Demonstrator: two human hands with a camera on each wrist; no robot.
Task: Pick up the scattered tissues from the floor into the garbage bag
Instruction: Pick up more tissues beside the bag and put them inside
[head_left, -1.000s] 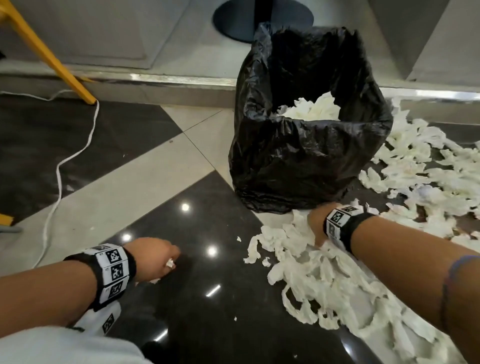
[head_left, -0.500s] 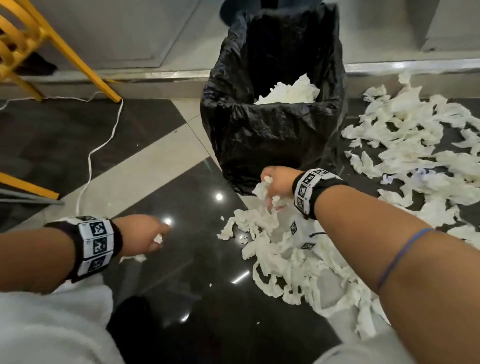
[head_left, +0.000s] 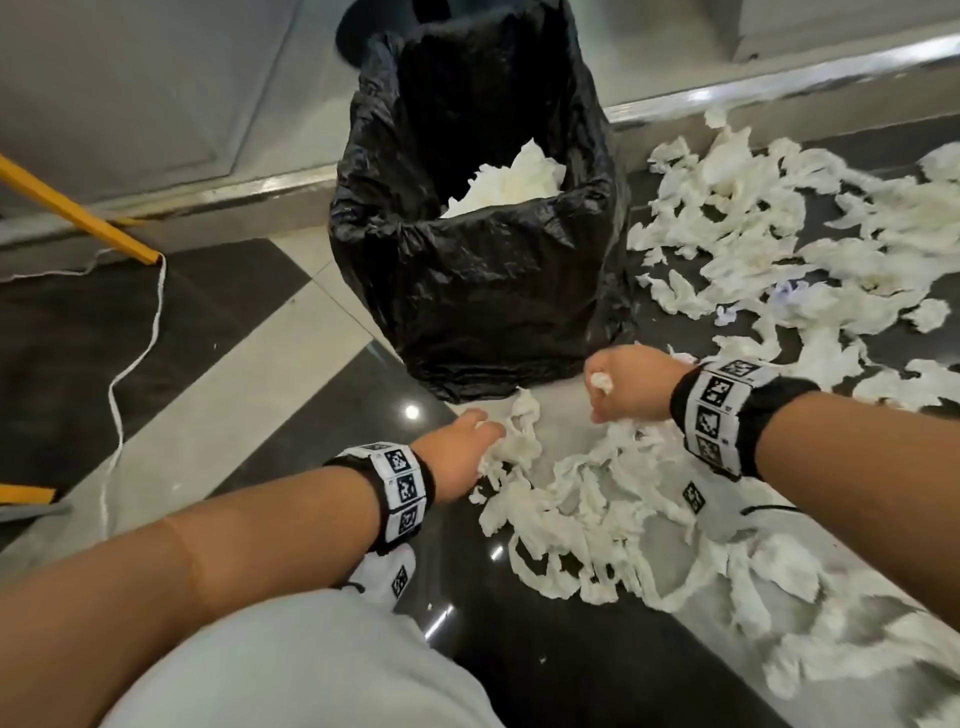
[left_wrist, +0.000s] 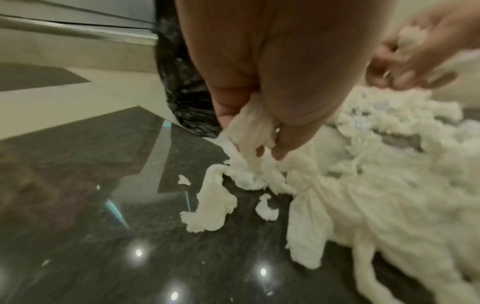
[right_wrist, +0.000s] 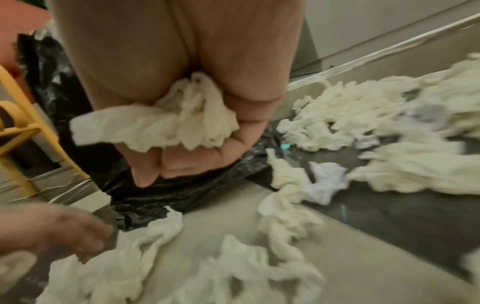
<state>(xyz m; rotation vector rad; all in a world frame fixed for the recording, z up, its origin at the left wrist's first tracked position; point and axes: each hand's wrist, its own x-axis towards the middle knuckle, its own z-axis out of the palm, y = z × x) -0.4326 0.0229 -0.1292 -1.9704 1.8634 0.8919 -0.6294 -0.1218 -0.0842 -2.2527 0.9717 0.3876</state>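
— Head view: one crinkled black plastic garbage bag (head_left: 483, 291), upright, white wads inside; shredded soft tissues (head_left: 597, 525) litter the glossy floor (head_left: 291, 364).

— Hands?

— Two. Left hand (head_left: 457, 457) pinches floor tissue (limp strip); right hand (head_left: 631, 384) fists a crumpled wad (right_wrist: 166, 125).

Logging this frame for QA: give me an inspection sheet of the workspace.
Surface: glossy dark and pale tiled floor.
Job's things: black garbage bag upright, open, tissues inside; scattered tissues in front and to its right.
Clutter: nothing seen.
Grippers: left hand fingers grip floor tissue; right hand holds a wad.
Cables: white cord on the floor, left.
Surroundings: yellow furniture leg, metal threshold.
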